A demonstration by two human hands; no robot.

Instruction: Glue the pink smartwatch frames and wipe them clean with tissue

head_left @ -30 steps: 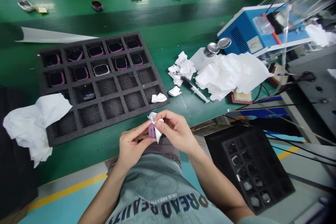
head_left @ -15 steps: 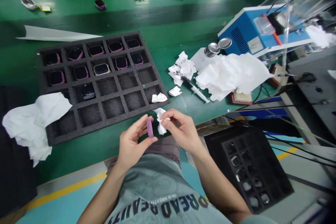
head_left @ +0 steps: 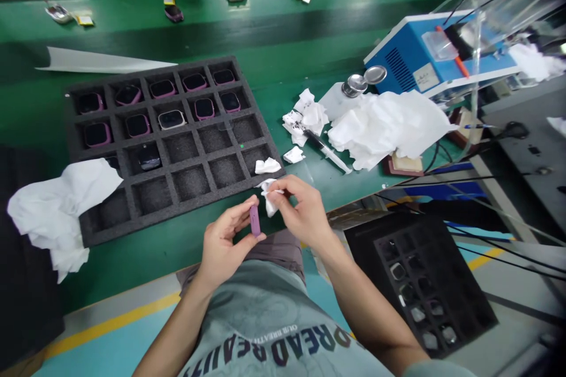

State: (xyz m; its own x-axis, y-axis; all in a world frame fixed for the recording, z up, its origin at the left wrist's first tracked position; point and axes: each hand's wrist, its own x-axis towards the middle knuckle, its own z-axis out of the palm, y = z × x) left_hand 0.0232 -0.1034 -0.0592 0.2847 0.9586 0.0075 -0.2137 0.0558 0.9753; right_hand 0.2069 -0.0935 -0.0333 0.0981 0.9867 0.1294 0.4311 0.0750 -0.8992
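Between the thumb and fingers of my left hand (head_left: 227, 240) a purple smartwatch case (head_left: 254, 220) is held on edge, its narrow side turned up. My right hand (head_left: 303, 207) pinches a crumpled white tissue (head_left: 269, 201) just to the right of the watch, apart from it. Beyond both hands lies a dark foam tray (head_left: 190, 182) with square pockets; several hold watches, mostly purple-framed, one pale-framed (head_left: 171, 119). A folded bit of tissue (head_left: 267, 165) rests on the tray's near right corner, with another (head_left: 294, 155) beside it on the green bench.
Right of the tray lie a syringe (head_left: 328, 152), stained tissues (head_left: 305, 116), a round metal tin (head_left: 355, 85), a tissue pile (head_left: 389, 129) and a blue machine (head_left: 411, 59). Tissue (head_left: 62, 194) covers the tray's left corner. A second tray (head_left: 464, 283) sits low right. Small parts (head_left: 174, 13) line the far belt.
My right hand has shifted slightly up and left with the tissue. Another person's hand has come into view at the top, over the far side of the bench.
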